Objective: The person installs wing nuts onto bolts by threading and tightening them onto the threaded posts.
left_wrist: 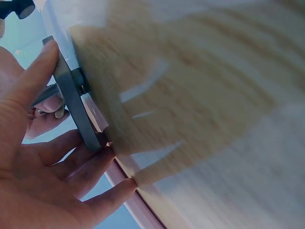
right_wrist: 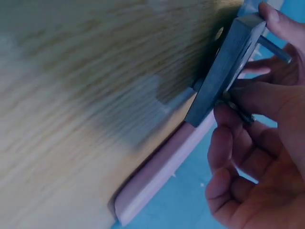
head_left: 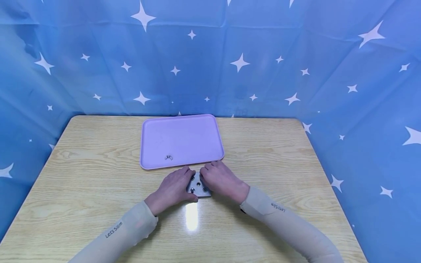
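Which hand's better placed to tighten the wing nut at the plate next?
Probably the right hand: it already pinches that wing nut, while the left hand grips the metal plate.

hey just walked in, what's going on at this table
A person is working on a small metal plate over the wooden table. The left hand grips the plate by its edges, and the right hand pinches a small metal part, possibly a wing nut, at its far right corner. A bolt sticks up from the near left corner. Beyond the hands, a loose wing nut lies in the purple tray.
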Action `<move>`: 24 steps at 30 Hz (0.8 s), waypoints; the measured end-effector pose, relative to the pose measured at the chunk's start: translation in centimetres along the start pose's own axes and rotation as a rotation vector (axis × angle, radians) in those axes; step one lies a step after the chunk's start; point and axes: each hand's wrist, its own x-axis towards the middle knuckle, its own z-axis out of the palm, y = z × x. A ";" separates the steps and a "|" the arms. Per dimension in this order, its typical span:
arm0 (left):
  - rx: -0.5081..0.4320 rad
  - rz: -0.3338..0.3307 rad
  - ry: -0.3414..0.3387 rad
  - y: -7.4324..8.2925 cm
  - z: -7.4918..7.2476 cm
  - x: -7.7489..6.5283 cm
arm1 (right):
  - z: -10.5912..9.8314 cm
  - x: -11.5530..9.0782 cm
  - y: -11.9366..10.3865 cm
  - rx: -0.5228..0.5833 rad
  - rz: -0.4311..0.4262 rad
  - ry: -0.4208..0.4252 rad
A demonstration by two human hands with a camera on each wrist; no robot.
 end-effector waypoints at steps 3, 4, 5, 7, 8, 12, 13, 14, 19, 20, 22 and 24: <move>0.003 0.007 0.006 0.1 0.0 0.0 | -0.7 -0.3 0.8 0.070 -0.007 -0.084; 0.007 0.010 0.006 0.1 0.0 0.0 | -1.1 -0.4 1.2 0.086 -0.025 -0.119; 0.007 0.011 0.009 0.1 0.0 0.0 | -1.4 -0.5 1.5 0.088 -0.053 -0.151; 0.011 0.009 0.008 0.1 0.0 0.1 | -2.0 -0.7 2.1 0.073 -0.134 -0.201; 0.012 0.010 0.008 0.1 0.0 0.1 | -2.1 -0.7 2.4 0.057 -0.177 -0.211; 0.012 0.010 0.008 0.0 0.0 0.1 | -2.2 -0.7 2.9 0.000 -0.282 -0.194; 0.009 0.011 0.008 0.0 0.0 0.1 | -2.1 -0.7 2.9 -0.012 -0.293 -0.182; 0.006 0.011 0.007 0.0 0.0 0.1 | -2.0 -0.7 2.9 -0.021 -0.301 -0.170; 0.001 0.001 0.001 0.1 -0.1 0.1 | -1.7 -0.4 2.8 -0.075 -0.308 -0.118; 0.003 0.000 0.000 0.1 -0.2 0.1 | -1.6 -0.3 2.7 -0.084 -0.305 -0.108; 0.006 -0.003 -0.001 0.1 -0.2 0.1 | -1.3 -0.3 2.6 -0.103 -0.292 -0.091; 0.008 -0.004 -0.001 0.2 -0.3 0.1 | -1.1 -0.2 2.3 -0.111 -0.269 -0.083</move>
